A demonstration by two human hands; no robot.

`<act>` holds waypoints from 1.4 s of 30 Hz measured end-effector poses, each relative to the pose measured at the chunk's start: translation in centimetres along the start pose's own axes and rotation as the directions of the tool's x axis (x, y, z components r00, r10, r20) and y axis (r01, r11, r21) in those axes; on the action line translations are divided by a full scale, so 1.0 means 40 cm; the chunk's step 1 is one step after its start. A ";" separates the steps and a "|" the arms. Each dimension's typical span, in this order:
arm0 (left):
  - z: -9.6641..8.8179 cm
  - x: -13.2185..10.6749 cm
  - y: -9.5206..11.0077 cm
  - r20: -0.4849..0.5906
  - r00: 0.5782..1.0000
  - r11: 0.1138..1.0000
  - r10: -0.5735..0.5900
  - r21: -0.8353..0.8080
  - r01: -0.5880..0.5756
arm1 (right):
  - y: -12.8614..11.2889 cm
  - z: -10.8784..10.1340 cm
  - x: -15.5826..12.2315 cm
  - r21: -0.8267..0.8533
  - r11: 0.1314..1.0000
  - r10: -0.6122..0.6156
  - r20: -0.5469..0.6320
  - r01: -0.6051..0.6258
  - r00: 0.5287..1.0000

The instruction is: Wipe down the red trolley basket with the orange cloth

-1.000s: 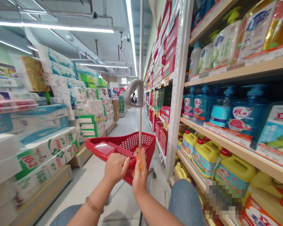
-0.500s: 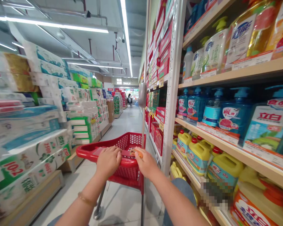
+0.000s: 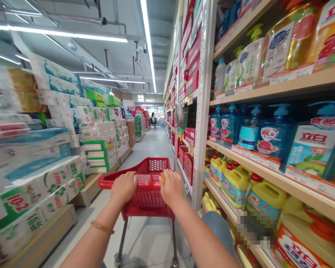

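Observation:
A red plastic shopping cart (image 3: 145, 201) stands in front of me, its mesh basket showing past the handle bar. My left hand (image 3: 126, 188), with a bangle on the wrist, is closed over the left part of the handle. Gripping the handle's right end is my right hand (image 3: 171, 188). A small orange piece (image 3: 163, 178) shows by the right thumb; I cannot tell whether it belongs to the cart. A thin upright pole (image 3: 176, 149) with a grey rounded loop (image 3: 179, 114) rises just beyond the right hand; its lower end is hidden.
Shelves of blue pump bottles (image 3: 273, 130) and yellow jugs (image 3: 234, 182) run close along my right. Stacked tissue packs (image 3: 44, 190) line the left on low wooden platforms (image 3: 44, 238). The tiled aisle (image 3: 154, 141) leads ahead, with a person (image 3: 153, 118) far off.
The cart has turned to point straighter down the aisle, its handle swinging slightly right. My right hand has shifted up and its fingers lie further over the bar. The grey loop appears further right.

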State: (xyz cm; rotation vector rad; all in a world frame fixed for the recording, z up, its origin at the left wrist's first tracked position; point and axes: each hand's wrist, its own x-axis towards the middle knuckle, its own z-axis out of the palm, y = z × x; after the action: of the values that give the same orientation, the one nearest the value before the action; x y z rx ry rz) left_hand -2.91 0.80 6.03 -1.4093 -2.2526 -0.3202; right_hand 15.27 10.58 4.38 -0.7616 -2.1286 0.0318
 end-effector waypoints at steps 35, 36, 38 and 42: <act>-0.018 -0.021 0.126 0.090 0.991 0.990 0.094 -0.113 -0.084 | 0.019 0.049 0.069 0.009 0.991 -0.133 0.068 0.132 0.989; -0.019 -0.020 0.121 0.100 0.984 0.978 0.145 -0.166 -0.127 | 0.022 0.043 0.065 0.035 0.983 -0.181 0.077 0.179 0.980; -0.016 -0.017 0.096 0.125 0.964 0.939 0.236 -0.284 -0.193 | 0.044 0.026 0.064 0.067 0.977 -0.209 0.095 0.203 0.973; 0.028 -0.020 0.045 0.042 0.966 0.857 0.254 -0.473 -0.205 | 0.108 0.001 0.089 0.027 0.999 -0.047 0.094 0.045 0.994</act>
State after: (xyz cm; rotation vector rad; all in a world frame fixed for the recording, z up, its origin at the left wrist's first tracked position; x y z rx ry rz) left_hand -1.30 1.45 4.56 -1.9606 -2.1386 -0.7645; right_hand 15.83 15.98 5.68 -0.7086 -2.2310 0.0702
